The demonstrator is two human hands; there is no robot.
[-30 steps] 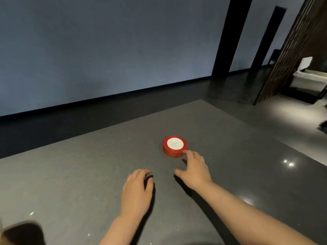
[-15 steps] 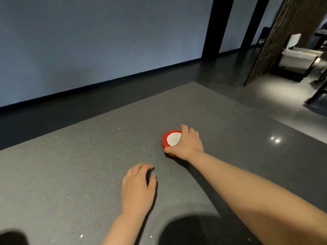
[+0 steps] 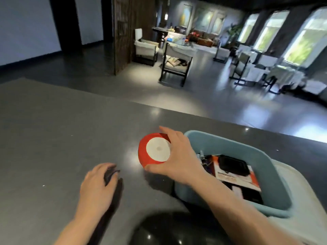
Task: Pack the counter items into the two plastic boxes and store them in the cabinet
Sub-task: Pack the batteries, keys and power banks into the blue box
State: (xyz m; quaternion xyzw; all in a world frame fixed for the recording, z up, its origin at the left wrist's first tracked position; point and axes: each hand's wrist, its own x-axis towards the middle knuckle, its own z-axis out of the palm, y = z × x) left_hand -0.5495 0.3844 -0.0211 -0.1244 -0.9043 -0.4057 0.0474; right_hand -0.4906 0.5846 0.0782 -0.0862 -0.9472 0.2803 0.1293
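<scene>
Right hand point(image 3: 178, 156) grips red spool point(image 3: 152, 152) — blue box point(image 3: 276, 183) just beside.

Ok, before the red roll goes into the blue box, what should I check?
1. Right hand grips the red roll: ok.
2. Roll lifted off the counter: cannot tell.
3. Blue box open on top: ok.
4. Free room in the box: not ok, packets and dark items already cover what shows of it.
5. Left hand out of the path: ok, it covers a small dark object apart from the box.
</scene>
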